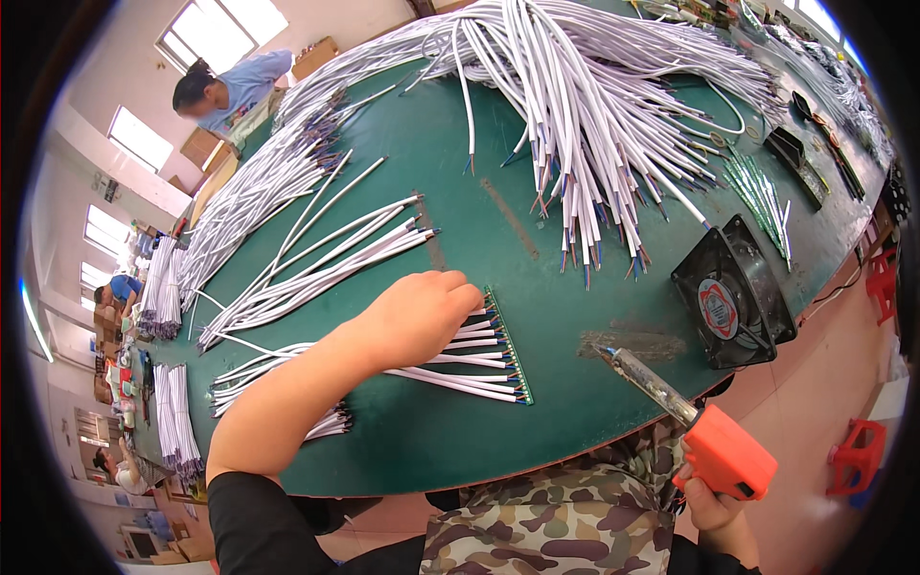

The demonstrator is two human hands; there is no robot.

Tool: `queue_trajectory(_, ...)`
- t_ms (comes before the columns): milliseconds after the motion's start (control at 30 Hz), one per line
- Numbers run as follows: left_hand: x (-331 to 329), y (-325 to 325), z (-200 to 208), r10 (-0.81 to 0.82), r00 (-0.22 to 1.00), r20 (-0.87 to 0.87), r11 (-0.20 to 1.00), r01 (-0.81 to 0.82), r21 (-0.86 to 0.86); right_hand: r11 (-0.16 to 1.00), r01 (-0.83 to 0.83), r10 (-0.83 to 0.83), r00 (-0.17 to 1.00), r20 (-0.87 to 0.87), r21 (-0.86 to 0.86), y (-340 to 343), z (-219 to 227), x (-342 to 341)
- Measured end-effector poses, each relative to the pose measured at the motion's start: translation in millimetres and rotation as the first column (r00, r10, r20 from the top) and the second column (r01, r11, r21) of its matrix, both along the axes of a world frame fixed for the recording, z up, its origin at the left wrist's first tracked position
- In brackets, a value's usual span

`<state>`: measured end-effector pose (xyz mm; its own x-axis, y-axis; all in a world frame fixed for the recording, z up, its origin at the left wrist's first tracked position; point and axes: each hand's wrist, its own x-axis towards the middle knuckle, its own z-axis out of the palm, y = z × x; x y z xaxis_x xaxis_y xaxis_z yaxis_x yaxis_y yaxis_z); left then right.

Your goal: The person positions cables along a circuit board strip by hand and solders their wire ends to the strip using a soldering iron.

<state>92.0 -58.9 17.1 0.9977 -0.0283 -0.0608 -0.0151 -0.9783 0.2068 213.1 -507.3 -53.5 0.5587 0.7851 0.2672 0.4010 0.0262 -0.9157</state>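
My right hand (711,500) grips a soldering gun (730,454) with an orange-red body. Its metal tip points up and left over a dark scorched patch (632,345) on the green table. Over the cables, my left hand (426,316) is closed, its fingertips at the far end of a narrow green circuit strip (508,347). What those fingers hold is hidden behind the hand. Several white cables (465,380) with blue and brown wire ends meet the strip along its left side. Their other ends lie under and beyond my left forearm.
A black fan (733,299) stands at the table's right edge. Loose white cables (326,254) lie left, with a large heap (575,125) at the back. Thin green strips (762,201) lie back right. Another person (235,91) sits across the table; red stools (856,457) stand right.
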Motion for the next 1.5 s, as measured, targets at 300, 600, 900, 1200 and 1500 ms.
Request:
queue_trajectory(300,24.4,5.1,25.1,-0.248,0.96,-0.128,0.937,0.272,0.22,0.991,0.126,-0.123,0.99,-0.07,0.035,21.3,8.8,-5.5)
queue_trajectory(600,21.8,-9.9,36.1,-0.338,0.936,-0.095,0.861,0.349,0.37,0.991,0.118,-0.111,0.988,-0.108,0.057,15.0,7.9,-2.4)
queue_trajectory(900,25.9,-10.8,43.1,-0.417,0.897,-0.149,0.801,0.44,0.405,0.998,0.017,-0.015,1.0,-0.022,0.055,12.9,5.1,-0.4)
queue_trajectory(1200,6.3,-10.0,17.0,-0.078,0.992,-0.098,0.984,0.092,0.151,0.996,0.048,-0.047,0.999,-0.025,0.073,7.1,-2.2,-2.8)
queue_trajectory(1500,-12.8,-24.5,8.2,0.039,0.999,-0.028,0.993,-0.036,0.108,0.999,0.025,-0.022,0.998,-0.06,0.036,2.7,-5.5,-1.1)
